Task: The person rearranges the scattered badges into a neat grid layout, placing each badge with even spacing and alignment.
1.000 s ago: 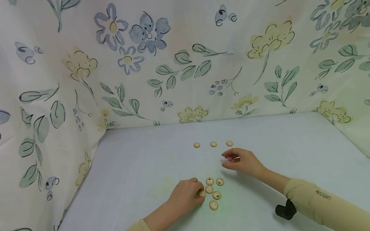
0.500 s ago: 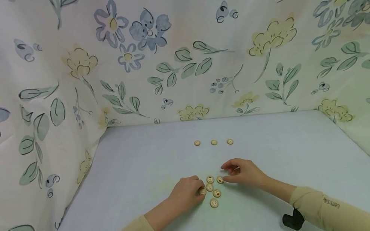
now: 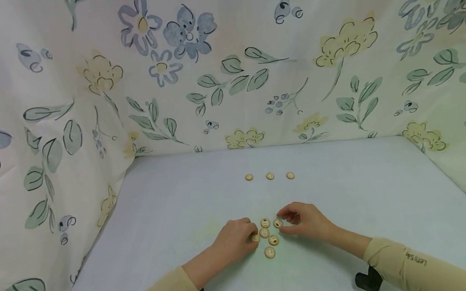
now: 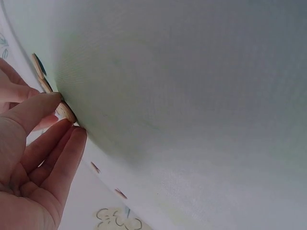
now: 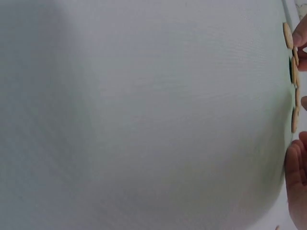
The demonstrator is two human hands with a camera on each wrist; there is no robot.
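Observation:
My left hand (image 3: 234, 238) pinches a small round wooden disc (image 3: 256, 238) at the left of a loose cluster. In the left wrist view, thumb and fingertips are around the edge of this disc (image 4: 67, 112). My right hand (image 3: 308, 221) reaches in from the right, thumb and index finger at either side of the cluster's right disc (image 3: 278, 223). In the right wrist view, a small gap shows between that disc (image 5: 295, 120) and the fingers (image 5: 293, 163). Between the hands lie further light discs with dark marks, including a front disc (image 3: 270, 252) and a back disc (image 3: 265, 222).
Three similar discs form a row farther back: a left disc (image 3: 249, 177), a middle disc (image 3: 270, 176) and a right disc (image 3: 290, 175). The white table (image 3: 170, 195) meets a floral cloth (image 3: 211, 105) behind and at both sides.
My right hand has come from near the back row down to the cluster's right disc, its thumb and index finger now either side of it. My left hand keeps its pinch on the left disc.

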